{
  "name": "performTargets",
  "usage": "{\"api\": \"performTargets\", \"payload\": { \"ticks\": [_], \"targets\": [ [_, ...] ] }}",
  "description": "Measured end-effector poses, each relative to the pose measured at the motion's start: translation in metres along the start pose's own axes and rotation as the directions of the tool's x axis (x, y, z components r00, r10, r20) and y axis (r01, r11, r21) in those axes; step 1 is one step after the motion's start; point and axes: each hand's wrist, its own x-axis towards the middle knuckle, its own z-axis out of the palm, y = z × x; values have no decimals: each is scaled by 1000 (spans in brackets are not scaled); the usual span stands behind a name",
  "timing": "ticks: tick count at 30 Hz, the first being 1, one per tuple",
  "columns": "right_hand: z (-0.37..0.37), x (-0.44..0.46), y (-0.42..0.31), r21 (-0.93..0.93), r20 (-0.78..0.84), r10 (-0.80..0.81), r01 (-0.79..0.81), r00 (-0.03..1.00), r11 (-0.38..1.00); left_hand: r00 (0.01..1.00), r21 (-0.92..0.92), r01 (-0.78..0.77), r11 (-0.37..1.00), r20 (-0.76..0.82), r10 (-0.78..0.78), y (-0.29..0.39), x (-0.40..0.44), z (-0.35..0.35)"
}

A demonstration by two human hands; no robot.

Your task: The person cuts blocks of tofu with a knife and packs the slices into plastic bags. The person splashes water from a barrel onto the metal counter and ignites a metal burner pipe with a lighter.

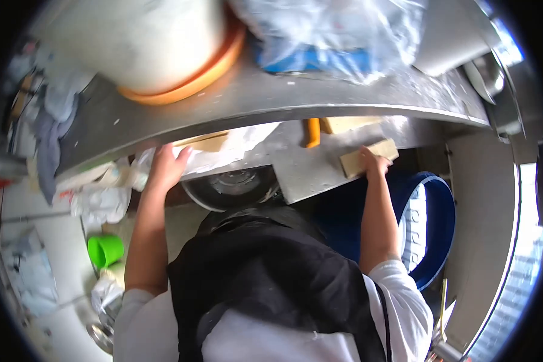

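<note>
My right hand [375, 163] grips a pale yellowish rectangular block [351, 164] over a metal surface below the upper shelf. Behind it, a second pale block [347, 123] is partly hidden by the shelf edge, beside an orange handle [313, 133]. My left hand [168, 170] is at white plastic wrapping [235, 148] under the shelf. Its thumb is spread from the fingers, whose tips are partly hidden. A flat tan piece [211, 142] lies in that wrapping.
A metal shelf [271, 99] crosses in front, bearing a large pale container [151, 42] with an orange base and a clear plastic bag [344, 36]. Below are a dark round object [232, 187], a blue barrel [443, 229] at right and a green cup [105, 250] at left.
</note>
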Motion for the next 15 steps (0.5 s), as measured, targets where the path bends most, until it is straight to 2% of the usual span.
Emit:
{"api": "performTargets", "payload": {
  "ticks": [1, 2, 3, 4, 6, 8, 9, 10, 13, 14, 15],
  "targets": [
    [6, 5, 0, 22, 5, -16, 16, 1000, 1000, 996, -29, -31, 999, -89, 28, -8, 1, 5],
    [22, 59, 20, -15, 146, -143, 147, 979, 989, 986, -23, -52, 998, -159, 48, -13, 1, 7],
    [15, 54, 25, 167, 156, -125, 99, 980, 981, 988, -32, 7, 999, -153, -12, -15, -1, 4],
    [-9, 9, 6, 211, 190, -116, 75, 975, 975, 987, -45, 59, 997, -148, -65, -14, -3, 2],
    [-10, 21, 13, -23, 62, -234, 236, 970, 972, 981, -102, 33, 994, -188, -52, -10, -10, -4],
    [9, 62, 26, -340, -50, -388, 350, 920, 873, 973, -160, 1, 987, -227, -38, -1, -18, -11],
    [-10, 31, 13, -342, 27, -379, 365, 925, 866, 972, -159, -69, 985, -235, 30, 4, -24, -14],
    [-14, 19, 10, -344, 31, -390, 376, 920, 861, 965, -157, -141, 978, -244, 100, 9, -29, -14],
    [-14, -11, 1, -345, -119, -432, 371, 894, 862, 941, -138, -244, 960, -272, 200, 15, -42, -5],
    [-12, -22, -7, -343, -116, -445, 384, 888, 857, 935, -136, -273, 952, -270, 229, 19, -47, -4],
    [-15, -37, -16, -203, -183, -260, 223, 948, 954, 938, -154, -274, 949, -262, 229, 20, -52, -2]
  ]
}}
